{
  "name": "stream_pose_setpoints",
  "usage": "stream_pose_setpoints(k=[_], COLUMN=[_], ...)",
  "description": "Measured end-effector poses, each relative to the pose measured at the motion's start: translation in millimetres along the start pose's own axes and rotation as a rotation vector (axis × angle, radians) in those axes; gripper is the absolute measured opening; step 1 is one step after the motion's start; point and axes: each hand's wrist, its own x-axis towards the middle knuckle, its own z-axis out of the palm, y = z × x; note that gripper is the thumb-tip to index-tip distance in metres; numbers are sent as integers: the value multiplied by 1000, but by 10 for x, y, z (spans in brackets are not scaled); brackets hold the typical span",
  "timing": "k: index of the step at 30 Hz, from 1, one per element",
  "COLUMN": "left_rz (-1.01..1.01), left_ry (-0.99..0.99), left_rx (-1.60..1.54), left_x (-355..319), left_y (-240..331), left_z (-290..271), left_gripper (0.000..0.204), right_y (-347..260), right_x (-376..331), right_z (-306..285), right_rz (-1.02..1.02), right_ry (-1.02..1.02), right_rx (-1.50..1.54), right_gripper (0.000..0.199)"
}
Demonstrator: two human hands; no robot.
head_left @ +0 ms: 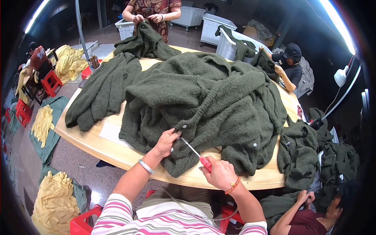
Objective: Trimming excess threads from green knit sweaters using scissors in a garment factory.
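A dark green knitted cardigan (188, 90) lies bunched in a big heap in front of me, with shiny round buttons along its edge. My left hand (167, 141) pinches the ribbed front edge between thumb and fingers, just below one button (184, 126). Another button (171, 149) shows beside that hand. My right hand (220, 172) grips the red handle of a thin metal-shafted tool (190, 147), which looks like a screwdriver. Its tip reaches the knit next to my left fingertips. Whether the tip touches the fabric is too small to tell.
A light wooden table (86, 141) bears more green knitwear (102, 90). Across it a person (156, 11) handles a green garment; others work at the right (291, 64) and lower right (305, 219). A cord (188, 213) crosses my lap. Red stools (84, 223) and yellow cloth piles (56, 201) stand around.
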Motion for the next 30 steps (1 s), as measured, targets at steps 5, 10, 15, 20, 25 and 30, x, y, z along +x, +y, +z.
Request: stream_pose_setpoints(k=[5, 10, 15, 20, 25, 30], left_rz=[28, 35, 71, 132, 366, 342], left_ry=[59, 95, 165, 210, 356, 384], left_rx=[-87, -126, -138, -161, 461, 1056], left_x=[0, -18, -32, -106, -528, -718], left_y=[24, 0, -35, -32, -132, -85], left_z=[111, 89, 102, 180, 494, 695], left_gripper=[30, 30, 29, 34, 58, 90], right_y=[-31, 17, -23, 43, 297, 438], right_x=[-51, -128, -218, -247, -390, -534], right_z=[-49, 61, 70, 57, 116, 152], right_rz=[-30, -36, -49, -7, -21, 25], right_ry=[46, -143, -151, -77, 58, 130], right_rx=[-28, 15, 51, 64, 169, 224], right_gripper=[30, 32, 34, 30, 30, 31])
